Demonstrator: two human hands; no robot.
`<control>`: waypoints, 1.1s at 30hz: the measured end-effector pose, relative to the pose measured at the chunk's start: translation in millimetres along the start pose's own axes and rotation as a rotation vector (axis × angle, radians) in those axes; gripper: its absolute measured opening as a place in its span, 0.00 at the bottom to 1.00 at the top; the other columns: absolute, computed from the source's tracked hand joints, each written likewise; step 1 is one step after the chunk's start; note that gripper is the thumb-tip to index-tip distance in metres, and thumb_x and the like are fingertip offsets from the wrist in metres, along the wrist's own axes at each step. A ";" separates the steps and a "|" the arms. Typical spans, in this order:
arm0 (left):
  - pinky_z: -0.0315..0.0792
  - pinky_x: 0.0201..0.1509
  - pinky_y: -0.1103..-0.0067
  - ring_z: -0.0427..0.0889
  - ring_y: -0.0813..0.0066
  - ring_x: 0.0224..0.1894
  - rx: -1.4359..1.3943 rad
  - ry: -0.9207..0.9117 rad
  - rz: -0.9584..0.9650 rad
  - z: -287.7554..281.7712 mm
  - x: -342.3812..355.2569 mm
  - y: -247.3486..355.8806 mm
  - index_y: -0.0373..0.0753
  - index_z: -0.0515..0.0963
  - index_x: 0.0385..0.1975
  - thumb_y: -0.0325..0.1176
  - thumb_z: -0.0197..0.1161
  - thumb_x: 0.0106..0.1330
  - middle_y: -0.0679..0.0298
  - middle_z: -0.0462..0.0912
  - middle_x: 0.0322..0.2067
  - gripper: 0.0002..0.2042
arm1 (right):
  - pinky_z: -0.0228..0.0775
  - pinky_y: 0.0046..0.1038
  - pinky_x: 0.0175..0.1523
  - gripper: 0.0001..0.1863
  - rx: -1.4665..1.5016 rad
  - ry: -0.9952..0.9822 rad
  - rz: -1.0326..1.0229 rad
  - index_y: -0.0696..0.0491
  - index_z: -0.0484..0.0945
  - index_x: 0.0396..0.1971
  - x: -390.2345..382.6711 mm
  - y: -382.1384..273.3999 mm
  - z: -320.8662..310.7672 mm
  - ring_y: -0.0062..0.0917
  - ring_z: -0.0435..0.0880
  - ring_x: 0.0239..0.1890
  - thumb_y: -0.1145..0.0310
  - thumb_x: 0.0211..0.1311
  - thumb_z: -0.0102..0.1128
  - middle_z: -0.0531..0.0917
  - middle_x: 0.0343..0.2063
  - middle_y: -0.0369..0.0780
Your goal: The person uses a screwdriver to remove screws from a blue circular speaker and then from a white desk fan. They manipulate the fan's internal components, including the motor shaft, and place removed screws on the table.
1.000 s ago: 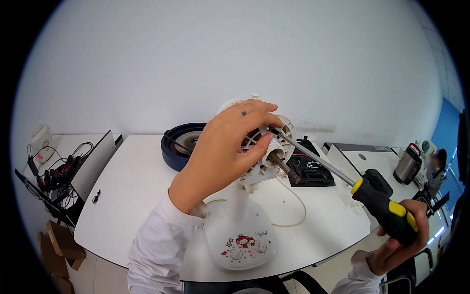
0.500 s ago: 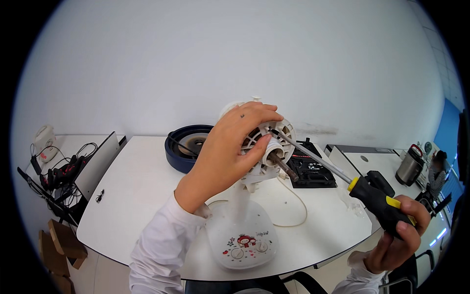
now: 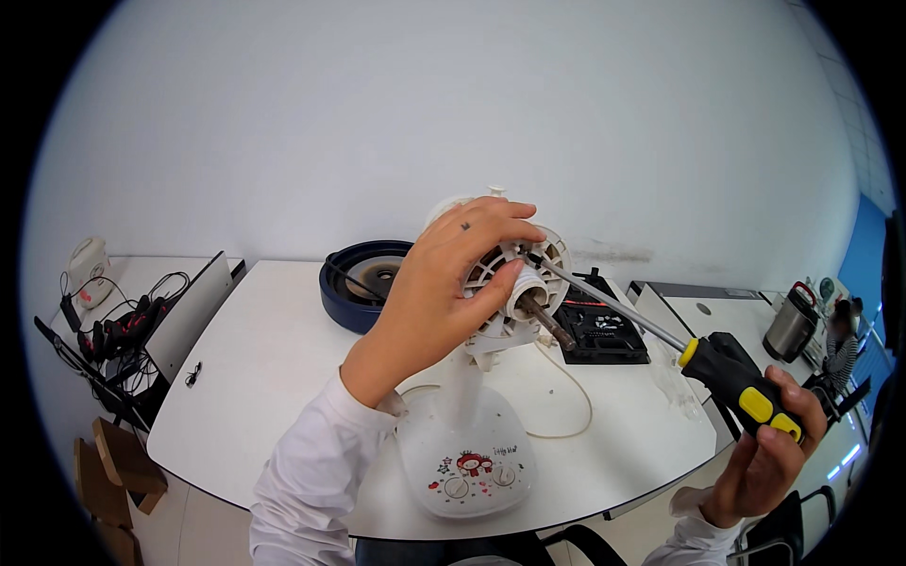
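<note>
Head | left hand (image 3: 439,278) arched, gripping fan housing (image 3: 510,330) | right hand (image 3: 766,464) lower, grip closed round screwdriver (image 3: 714,373)

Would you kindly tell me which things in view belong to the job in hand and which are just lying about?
In the job:
fan, gripped at its housing by the left hand
screwdriver, in the right hand, its tip at the housing
tool case, probably

Apparently just lying about:
round blue thing
kettle
white casing

An office-like workroom, shown by its white desk (image 3: 274,377), black chair (image 3: 781,526), tool case (image 3: 609,355) and screwdriver (image 3: 729,379).
</note>
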State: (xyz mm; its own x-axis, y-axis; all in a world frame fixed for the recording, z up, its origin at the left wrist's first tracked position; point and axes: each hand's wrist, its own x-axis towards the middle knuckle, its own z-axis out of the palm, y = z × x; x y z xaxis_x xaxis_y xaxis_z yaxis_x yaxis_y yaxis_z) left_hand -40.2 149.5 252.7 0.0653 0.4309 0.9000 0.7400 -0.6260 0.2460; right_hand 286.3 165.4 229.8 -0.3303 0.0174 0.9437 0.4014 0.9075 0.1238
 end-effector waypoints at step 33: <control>0.64 0.61 0.70 0.67 0.61 0.61 -0.003 0.015 -0.003 1.9 -2.3 -0.5 0.38 0.77 0.42 0.21 0.55 0.58 0.58 0.76 0.52 0.13 | 0.70 0.41 0.58 0.33 -0.048 0.020 0.030 0.41 0.68 0.44 -5.5 6.4 6.1 0.43 0.73 0.54 0.95 0.42 0.48 0.63 0.49 0.43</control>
State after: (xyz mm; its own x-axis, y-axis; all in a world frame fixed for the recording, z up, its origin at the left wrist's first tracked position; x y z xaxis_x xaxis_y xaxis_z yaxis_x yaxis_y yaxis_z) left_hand -39.4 150.1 249.9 0.0526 0.4232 0.9045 0.7382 -0.6264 0.2502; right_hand 285.5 173.7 223.5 -0.3004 0.0351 0.9532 0.4512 0.8856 0.1096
